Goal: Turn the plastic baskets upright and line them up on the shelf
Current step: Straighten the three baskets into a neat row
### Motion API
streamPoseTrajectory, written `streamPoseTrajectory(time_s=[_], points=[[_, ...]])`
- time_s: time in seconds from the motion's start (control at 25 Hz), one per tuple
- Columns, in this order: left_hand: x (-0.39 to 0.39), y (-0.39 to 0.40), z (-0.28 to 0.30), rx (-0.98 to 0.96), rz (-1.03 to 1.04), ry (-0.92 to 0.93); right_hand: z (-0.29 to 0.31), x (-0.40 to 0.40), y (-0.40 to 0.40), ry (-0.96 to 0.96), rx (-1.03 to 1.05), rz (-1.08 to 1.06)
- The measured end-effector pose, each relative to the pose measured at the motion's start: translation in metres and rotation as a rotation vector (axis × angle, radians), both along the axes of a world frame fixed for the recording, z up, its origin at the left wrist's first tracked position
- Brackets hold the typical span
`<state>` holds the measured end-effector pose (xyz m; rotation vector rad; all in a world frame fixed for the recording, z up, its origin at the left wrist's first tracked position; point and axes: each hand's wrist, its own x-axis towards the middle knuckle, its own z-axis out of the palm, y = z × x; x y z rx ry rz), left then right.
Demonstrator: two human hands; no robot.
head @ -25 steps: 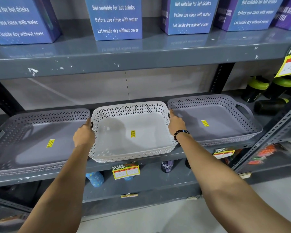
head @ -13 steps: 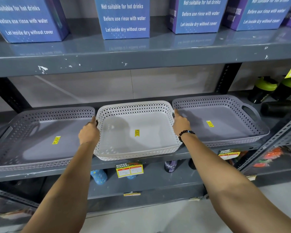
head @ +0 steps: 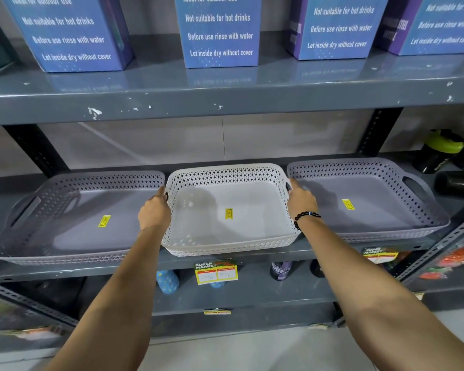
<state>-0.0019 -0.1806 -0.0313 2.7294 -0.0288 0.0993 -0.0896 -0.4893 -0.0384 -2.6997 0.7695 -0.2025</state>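
So the white basket [head: 227, 210] is basically in its slot now. Compared with a second ago it sits a bit further back on the shelf [head: 252, 259], and its front rim hangs less over the edge. Both hands have stayed on it the whole time: the left hand [head: 153, 211] is wrapped on the handle on its side and the right hand [head: 302, 200] on the other, so the grip is closed on the basket at both ends, fingers partly hidden behind the rims.

Just outside the left grip is the left grey basket [head: 73, 218], touching or very nearly touching the white one. Just outside the right grip is the right grey basket [head: 364, 199], same deal. All three are open side up with their yellow stickers [head: 229, 213] showing inside.

My read: the flipping part is done and this is only the final nudge to square up the row. The white one looks a touch forward of the right grey one, so maybe one more little push, then let go.
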Motion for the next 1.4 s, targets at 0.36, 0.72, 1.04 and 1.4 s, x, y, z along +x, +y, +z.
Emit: streamPoseTrajectory(time_s=[0.36, 0.72, 1.04, 1.4], points=[[0.0037, -0.0012, -0.0011, -0.002, 0.004, 0.008, 0.0023, 0.0010, 0.0011, 0.030, -0.034, 0.024], [0.0018, -0.0026, 0.0016, -0.042, 0.050, 0.046, 0.0026, 0.0005, 0.0018, 0.011, -0.003, 0.028], [0.0001, -0.0035, 0.0024, -0.065, 0.074, 0.054, 0.0038, 0.0001, 0.0018, 0.022, 0.007, 0.024], [0.0017, -0.0027, -0.0003, -0.057, 0.060, 0.050, 0.0065, -0.0011, 0.0036, 0.032, 0.022, 0.016]])
